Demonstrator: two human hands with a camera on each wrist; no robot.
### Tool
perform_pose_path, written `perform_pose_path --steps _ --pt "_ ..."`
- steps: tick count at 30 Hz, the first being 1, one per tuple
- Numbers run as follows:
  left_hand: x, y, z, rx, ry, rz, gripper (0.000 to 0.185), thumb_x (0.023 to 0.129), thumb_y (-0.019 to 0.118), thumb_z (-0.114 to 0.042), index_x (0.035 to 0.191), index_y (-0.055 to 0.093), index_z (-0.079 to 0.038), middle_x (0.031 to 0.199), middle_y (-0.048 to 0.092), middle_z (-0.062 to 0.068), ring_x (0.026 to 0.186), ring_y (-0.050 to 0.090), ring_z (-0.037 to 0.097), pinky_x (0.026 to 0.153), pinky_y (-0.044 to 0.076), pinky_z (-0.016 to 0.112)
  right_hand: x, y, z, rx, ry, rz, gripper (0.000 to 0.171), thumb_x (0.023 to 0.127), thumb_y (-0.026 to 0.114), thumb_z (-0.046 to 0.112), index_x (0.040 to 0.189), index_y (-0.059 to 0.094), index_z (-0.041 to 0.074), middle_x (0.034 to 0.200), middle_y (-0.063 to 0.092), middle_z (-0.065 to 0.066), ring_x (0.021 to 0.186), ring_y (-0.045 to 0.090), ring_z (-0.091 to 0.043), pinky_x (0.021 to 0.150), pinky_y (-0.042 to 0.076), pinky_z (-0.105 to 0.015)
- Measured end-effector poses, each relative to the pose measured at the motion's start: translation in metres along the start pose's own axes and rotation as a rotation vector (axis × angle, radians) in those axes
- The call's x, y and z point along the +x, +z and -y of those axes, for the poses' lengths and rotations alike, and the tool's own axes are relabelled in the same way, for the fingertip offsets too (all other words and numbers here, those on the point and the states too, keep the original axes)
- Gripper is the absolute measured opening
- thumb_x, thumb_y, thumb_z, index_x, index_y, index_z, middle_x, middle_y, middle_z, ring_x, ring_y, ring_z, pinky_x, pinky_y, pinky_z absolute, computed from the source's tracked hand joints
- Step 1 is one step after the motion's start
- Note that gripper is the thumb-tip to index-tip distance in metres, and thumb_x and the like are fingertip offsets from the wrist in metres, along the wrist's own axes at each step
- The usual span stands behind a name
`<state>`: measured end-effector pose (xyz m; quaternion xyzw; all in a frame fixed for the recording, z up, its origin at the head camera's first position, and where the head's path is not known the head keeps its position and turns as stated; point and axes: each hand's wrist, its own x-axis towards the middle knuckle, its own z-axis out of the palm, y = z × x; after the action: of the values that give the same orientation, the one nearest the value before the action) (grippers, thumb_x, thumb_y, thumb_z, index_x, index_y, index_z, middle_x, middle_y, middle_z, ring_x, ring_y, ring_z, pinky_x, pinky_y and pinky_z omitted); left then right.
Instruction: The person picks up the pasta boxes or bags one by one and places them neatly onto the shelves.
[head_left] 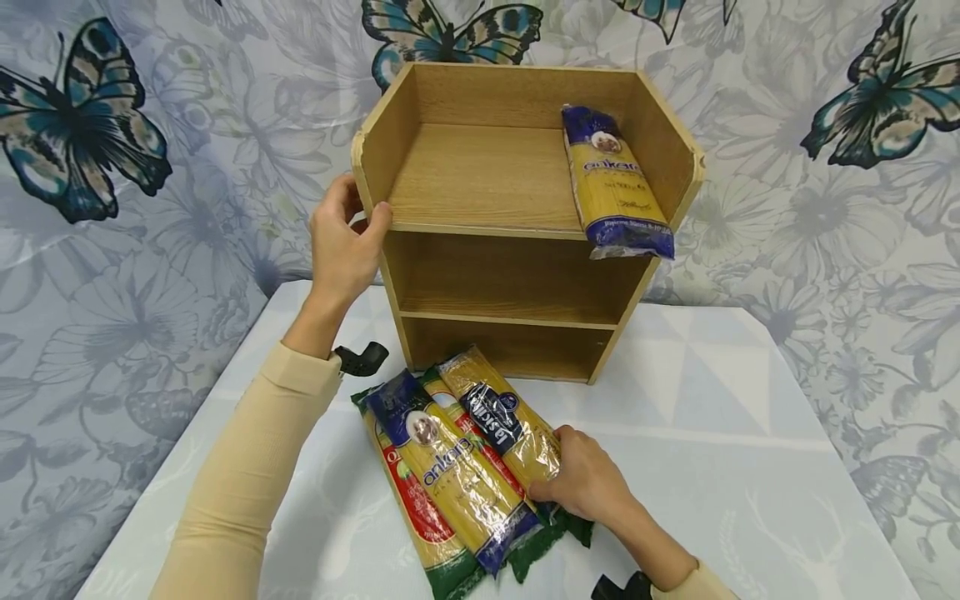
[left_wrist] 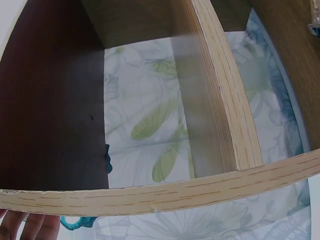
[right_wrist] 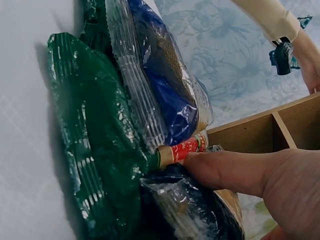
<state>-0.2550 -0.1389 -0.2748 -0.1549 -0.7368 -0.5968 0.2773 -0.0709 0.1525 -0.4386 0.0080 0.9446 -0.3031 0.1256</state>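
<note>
Left hand [head_left: 341, 242] grips the front left edge of the wooden shelf [head_left: 480, 275], thumb curled over the front of the top board, fingers behind the side panel. In the left wrist view I see only fingertips [left_wrist: 30, 225] below the board edge.

Right hand [head_left: 588, 479] rests on the pasta pile near the front middle of the counter [head_left: 750, 433]. Its fingers curl onto the near end of the top pack [head_left: 502, 417], the one with the dark label; from the right wrist view the thumb [right_wrist: 225, 170] presses the wrapper from the side. I read this grip as pinching that pack, though the underside is hidden.

Beside it lies a blue pack [head_left: 450, 467], touching and partly overlapping. Under both sit a red-label pack [head_left: 412, 500] and a green wrapper end [head_left: 540, 542]. The pile fans out just in front of the shelf's bottom compartment.

Shelf stands toward the back middle of the counter, three open levels. One more blue pack [head_left: 615, 179] lies on the top level against the right wall, its near end overhanging the front edge.
</note>
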Motion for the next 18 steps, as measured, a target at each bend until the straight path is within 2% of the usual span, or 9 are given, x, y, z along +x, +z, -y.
perform_pose_path --steps 8,14,18 --pt "0.0002 -0.0013 0.0015 0.012 -0.003 0.001 0.034 0.095 0.060 -0.005 0.128 0.061 0.002 0.113 0.064 0.013 0.105 0.064 0.017 0.090 0.055 0.031 0.0020 0.0020 0.0033 0.003 -0.031 0.023 0.068 0.062 0.093 0.025 0.109 0.057 -0.008 0.083 0.057 -0.007 0.073 0.055 -0.021 0.064 0.052 -0.038" --pt "-0.0006 -0.0008 -0.0005 0.007 0.003 0.001 0.033 0.095 0.060 -0.004 0.127 0.061 0.003 0.112 0.064 0.013 0.103 0.064 0.017 0.087 0.055 0.029 0.0033 -0.0005 0.0069 0.093 -0.022 0.048 0.079 0.062 0.096 0.018 0.120 0.050 -0.011 0.085 0.061 -0.010 0.072 0.059 -0.022 0.064 0.056 -0.038" --pt "-0.0001 0.0000 -0.0020 0.005 0.012 0.007 0.032 0.095 0.060 -0.003 0.126 0.061 0.003 0.112 0.064 0.014 0.103 0.064 0.018 0.087 0.055 0.030 0.0049 -0.0030 0.0046 0.169 0.003 0.088 0.080 0.062 0.097 0.015 0.123 0.051 -0.009 0.087 0.062 -0.010 0.074 0.060 -0.022 0.065 0.056 -0.037"
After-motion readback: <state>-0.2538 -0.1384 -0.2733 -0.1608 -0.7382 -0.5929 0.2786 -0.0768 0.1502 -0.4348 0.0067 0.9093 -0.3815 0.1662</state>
